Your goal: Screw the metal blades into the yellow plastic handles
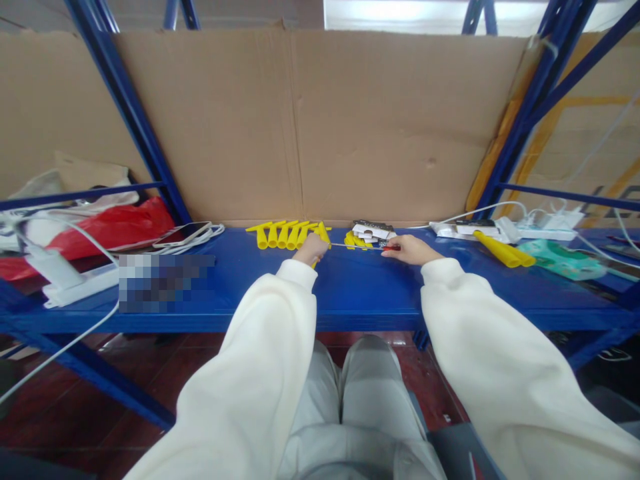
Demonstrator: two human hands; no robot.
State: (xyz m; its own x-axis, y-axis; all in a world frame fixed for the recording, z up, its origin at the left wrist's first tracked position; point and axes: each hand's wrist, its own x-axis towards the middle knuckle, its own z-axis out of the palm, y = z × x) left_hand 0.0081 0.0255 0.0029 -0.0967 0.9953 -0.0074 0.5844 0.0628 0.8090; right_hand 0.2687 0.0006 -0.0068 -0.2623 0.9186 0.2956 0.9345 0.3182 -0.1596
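Note:
Over the blue shelf, my left hand is closed around a yellow flared plastic piece; part of it is hidden by the fingers. My right hand grips the red handle of a screwdriver. Its thin shaft points left, and the tip reaches the yellow piece at my left hand; whether it touches a screw is too small to tell. Left of my left hand, several similar yellow pieces stand in a row. Behind the screwdriver lie small flat yellow parts beside a stack of small white-and-black boxes.
On the right are two yellow cone-shaped pieces, a green plastic package and white cables. A red bag and a white power strip sit on the left. Tall cardboard stands behind the blue shelf.

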